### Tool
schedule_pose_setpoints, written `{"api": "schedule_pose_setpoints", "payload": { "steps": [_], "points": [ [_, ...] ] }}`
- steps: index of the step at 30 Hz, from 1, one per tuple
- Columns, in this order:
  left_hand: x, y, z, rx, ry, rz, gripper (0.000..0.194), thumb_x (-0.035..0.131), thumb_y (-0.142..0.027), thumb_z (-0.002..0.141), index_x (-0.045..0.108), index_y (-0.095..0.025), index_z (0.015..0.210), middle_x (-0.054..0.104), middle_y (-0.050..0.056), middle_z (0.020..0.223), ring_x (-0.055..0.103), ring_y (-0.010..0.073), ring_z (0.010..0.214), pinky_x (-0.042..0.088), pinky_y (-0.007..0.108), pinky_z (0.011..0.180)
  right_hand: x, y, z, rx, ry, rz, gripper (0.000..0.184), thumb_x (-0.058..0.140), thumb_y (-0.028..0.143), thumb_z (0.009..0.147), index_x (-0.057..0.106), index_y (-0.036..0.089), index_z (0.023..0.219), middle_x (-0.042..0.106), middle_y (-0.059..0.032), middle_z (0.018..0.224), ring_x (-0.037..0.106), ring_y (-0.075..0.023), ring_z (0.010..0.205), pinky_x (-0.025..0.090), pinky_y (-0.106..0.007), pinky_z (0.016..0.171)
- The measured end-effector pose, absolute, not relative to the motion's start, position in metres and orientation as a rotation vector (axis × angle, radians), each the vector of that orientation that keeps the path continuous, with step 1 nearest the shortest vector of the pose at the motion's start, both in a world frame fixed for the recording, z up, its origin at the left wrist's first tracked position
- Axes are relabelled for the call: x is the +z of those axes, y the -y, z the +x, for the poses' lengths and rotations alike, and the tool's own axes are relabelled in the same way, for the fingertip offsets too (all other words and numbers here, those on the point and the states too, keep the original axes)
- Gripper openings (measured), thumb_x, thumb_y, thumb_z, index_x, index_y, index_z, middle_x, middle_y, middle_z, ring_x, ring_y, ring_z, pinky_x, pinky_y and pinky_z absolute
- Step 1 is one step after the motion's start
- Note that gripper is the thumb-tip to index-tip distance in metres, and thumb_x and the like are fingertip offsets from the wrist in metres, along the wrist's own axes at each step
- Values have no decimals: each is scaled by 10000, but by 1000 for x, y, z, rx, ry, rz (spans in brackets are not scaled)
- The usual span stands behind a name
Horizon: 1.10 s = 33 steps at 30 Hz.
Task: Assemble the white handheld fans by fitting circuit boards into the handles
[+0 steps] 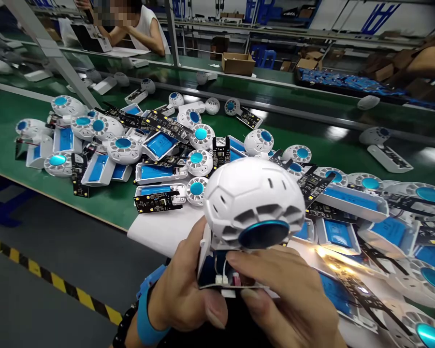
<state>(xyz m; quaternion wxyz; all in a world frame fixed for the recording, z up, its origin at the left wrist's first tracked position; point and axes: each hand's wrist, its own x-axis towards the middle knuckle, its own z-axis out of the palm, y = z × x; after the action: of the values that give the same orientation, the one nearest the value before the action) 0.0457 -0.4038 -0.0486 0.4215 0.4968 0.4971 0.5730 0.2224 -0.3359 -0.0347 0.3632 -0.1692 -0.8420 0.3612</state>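
Note:
Close in front of me is a white handheld fan [252, 193], with a football-patterned round head, vents and a shiny blue disc. My left hand [183, 287] wraps around its opened handle from the left. A circuit board [217, 287] with small white connectors lies along the handle's near edge. Wires run up from the connectors toward the head. My right hand [288, 290] is closed on the board's right part, the thumb at its edge and a fingertip inside the opening by the wires. The far part of the handle is hidden behind the head.
Many opened fans [123, 147] with blue batteries and dark boards lie piled across the green bench [105, 208]. White paper [152, 232] lies under the nearest ones. One board [342, 273] glows at right. Beyond are a conveyor [293, 104], a cardboard box [237, 64] and a seated person [150, 31].

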Motion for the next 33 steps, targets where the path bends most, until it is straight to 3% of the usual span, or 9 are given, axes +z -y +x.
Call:
{"api": "schedule_pose_setpoints", "payload": {
  "steps": [5, 9, 13, 15, 20, 23, 26, 30, 33],
  "points": [
    [-46, 401, 52, 1458, -1250, 1261, 748, 570, -703, 885, 542, -216, 1452, 751, 131, 1091, 715, 352, 994, 578, 425, 904, -32, 338, 209, 964, 2077, -516, 88, 627, 340, 1014, 673, 282, 1062, 722, 17, 896, 682, -143, 784, 530, -236, 751],
    [-48, 400, 57, 1515, -1297, 1187, 792, 557, -711, 888, 525, -188, 1483, 769, 134, 1050, 727, 345, 949, 578, 383, 832, -38, 343, 197, 1206, 1675, -751, 392, 759, 365, 924, 613, 348, 1287, 694, -9, 1173, 680, -185, 1025, 559, -261, 860],
    [-53, 400, 55, 1389, -1368, 1167, 869, 620, -656, 886, 397, -171, 1572, 751, 149, 1182, 712, 351, 1072, 546, 365, 933, -39, 339, 192, 1429, 1564, -776, 91, 689, 229, 943, 736, 240, 1019, 764, -23, 960, 729, -188, 883, 586, -247, 792],
    [-52, 401, 51, 1240, -1321, 1160, 928, 716, -585, 851, 325, -204, 1602, 697, 139, 1316, 657, 357, 1194, 516, 362, 998, -40, 332, 192, 1373, 1488, -805, 70, 697, 229, 929, 732, 214, 986, 769, -33, 933, 736, -194, 865, 592, -253, 789],
    [-51, 400, 51, 1049, -1350, 1099, 555, 672, -391, 937, 531, -320, 1469, 696, 51, 1312, 665, 272, 1095, 527, 301, 913, -45, 321, 194, 1381, 1468, -855, 254, 651, 374, 981, 669, 201, 1166, 744, -79, 1116, 715, -221, 1020, 584, -312, 893],
    [-54, 403, 58, 1097, -1374, 1008, 504, 653, -410, 942, 577, -276, 1421, 728, 66, 1189, 672, 261, 971, 547, 310, 850, -45, 322, 188, 1400, 1493, -908, 262, 716, 422, 927, 684, 174, 1006, 751, -67, 929, 725, -210, 840, 600, -314, 836],
    [-56, 407, 63, 1107, -1387, 978, 487, 644, -438, 940, 602, -248, 1387, 725, 82, 1173, 665, 275, 1009, 553, 312, 853, -38, 323, 180, 1364, 1459, -928, 266, 715, 426, 903, 680, 164, 874, 727, -55, 788, 700, -203, 711, 597, -291, 714],
    [-59, 412, 59, 1228, -1354, 947, 564, 649, -568, 895, 616, -245, 1356, 692, 96, 1272, 650, 296, 1137, 552, 318, 961, -28, 326, 172, 1345, 1592, -891, 347, 618, 498, 973, 724, 172, 1029, 759, -78, 954, 723, -219, 869, 580, -271, 793],
    [-62, 413, 48, 1384, -1472, 842, 621, 641, -672, 847, 666, -200, 1249, 738, 123, 1161, 702, 311, 1041, 605, 319, 857, -32, 337, 170, 1456, 1776, -739, 648, 429, 716, 994, 651, 206, 1326, 681, -112, 1298, 655, -274, 1178, 525, -328, 1013]
  ]
}}
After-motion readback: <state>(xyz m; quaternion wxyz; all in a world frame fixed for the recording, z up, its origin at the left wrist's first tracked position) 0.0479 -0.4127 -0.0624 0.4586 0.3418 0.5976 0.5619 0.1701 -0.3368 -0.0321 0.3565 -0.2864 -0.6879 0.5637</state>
